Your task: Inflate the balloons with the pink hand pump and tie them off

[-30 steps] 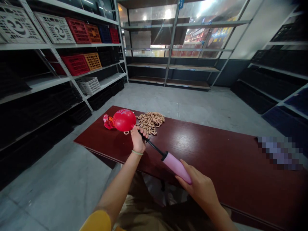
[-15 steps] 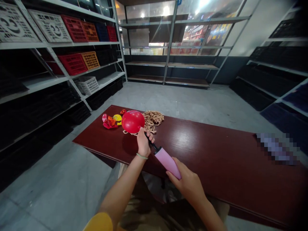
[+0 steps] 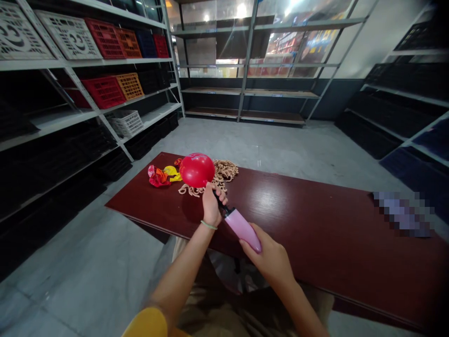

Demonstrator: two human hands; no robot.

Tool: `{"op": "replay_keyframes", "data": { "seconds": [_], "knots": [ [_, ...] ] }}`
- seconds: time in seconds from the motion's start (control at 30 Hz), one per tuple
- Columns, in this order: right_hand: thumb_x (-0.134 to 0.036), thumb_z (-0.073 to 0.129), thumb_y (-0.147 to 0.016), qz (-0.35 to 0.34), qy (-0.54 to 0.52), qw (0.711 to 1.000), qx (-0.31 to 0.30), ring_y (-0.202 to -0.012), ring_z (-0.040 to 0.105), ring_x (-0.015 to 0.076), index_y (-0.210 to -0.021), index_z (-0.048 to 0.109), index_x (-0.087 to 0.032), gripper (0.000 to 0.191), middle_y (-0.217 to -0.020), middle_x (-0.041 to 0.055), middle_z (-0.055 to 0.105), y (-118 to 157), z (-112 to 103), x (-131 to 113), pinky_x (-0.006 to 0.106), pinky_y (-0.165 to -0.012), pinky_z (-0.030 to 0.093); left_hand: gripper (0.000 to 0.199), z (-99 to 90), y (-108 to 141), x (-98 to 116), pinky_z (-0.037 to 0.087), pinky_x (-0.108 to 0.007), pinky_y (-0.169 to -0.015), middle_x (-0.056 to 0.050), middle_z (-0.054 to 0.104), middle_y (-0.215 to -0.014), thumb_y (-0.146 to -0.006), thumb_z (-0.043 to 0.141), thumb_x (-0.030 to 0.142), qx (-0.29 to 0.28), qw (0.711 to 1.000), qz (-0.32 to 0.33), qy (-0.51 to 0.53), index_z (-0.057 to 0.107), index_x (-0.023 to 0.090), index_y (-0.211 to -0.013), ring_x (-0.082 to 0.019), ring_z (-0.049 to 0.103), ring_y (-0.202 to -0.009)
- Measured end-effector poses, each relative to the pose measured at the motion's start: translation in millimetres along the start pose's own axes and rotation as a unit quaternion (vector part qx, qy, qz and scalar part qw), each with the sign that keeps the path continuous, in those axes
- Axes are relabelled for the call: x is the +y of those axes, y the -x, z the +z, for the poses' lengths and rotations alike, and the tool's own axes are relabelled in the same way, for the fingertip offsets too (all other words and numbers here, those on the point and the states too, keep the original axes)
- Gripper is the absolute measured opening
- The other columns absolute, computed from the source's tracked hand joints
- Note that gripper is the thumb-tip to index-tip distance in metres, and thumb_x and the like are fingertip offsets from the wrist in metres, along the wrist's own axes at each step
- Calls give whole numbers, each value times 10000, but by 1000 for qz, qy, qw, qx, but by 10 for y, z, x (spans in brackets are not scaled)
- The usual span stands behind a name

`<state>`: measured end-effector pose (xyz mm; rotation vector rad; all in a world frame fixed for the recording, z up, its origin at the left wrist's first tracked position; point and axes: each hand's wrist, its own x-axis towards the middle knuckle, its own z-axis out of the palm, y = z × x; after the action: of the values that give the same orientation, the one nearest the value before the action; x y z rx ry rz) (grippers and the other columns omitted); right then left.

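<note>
A red balloon (image 3: 197, 170), partly inflated, sits on the nozzle end of a pink hand pump (image 3: 242, 229) above the table. My left hand (image 3: 212, 206) is closed round the pump's black end and the balloon's neck. The pink barrel lies in my right hand (image 3: 270, 252), whose fingers wrap its rear end; some of them are hidden beneath. Behind the balloon is a heap of beige cord (image 3: 226, 170). Left of it lie a yellow deflated balloon (image 3: 171, 171) and a crumpled red and orange one (image 3: 157, 177).
The dark red table (image 3: 298, 210) spans the view, with a pixelated purple item (image 3: 401, 215) at its right end. Shelves with crates (image 3: 105, 91) stand at the left, a metal rack (image 3: 245, 91) at the back, and more shelving at the right.
The balloon looks slightly larger and has moved a little up and right with my left hand. My right hand and the pink barrel are slightly closer to my left hand.
</note>
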<state>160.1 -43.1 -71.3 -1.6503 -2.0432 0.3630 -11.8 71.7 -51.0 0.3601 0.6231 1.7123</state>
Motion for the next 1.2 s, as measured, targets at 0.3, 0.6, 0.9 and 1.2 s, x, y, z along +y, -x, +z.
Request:
{"op": "replay_keyframes", "data": {
  "seconds": [0.3,0.6,0.9,1.2],
  "knots": [
    [-451,551,-897,-34,43,998,-25,-962,710,245,-1350,512,-248,498,-1211,68,683,89,-51,214,332,-763,572,273,-215,-194,-43,274,-172,-367,69,355,-572,-920,520,411,35,999,20,-26,421,208,-768,-66,350,-400],
    [-463,544,-899,-43,98,994,-26,-868,730,240,-1307,525,-259,456,-1154,48,709,241,-115,415,308,-651,561,243,-403,-386,-87,250,-172,-368,73,335,-586,-904,558,363,22,999,0,33,418,206,-782,-61,345,-405],
    [-440,538,-907,-20,128,991,-43,-734,726,241,-1264,546,-205,428,-1005,84,732,-285,172,-227,281,-565,482,241,-386,-262,-114,236,-167,-370,71,323,-596,-914,546,354,5,998,-41,47,407,204,-788,-54,318,-407],
    [-430,527,-913,2,38,994,-107,-1018,694,264,-1370,479,-225,504,-1294,92,636,144,-43,240,325,-779,542,215,-351,-340,-142,216,-178,-354,69,315,-574,-945,466,334,41,998,-33,41,411,206,-782,-60,301,-383]
  ]
}}
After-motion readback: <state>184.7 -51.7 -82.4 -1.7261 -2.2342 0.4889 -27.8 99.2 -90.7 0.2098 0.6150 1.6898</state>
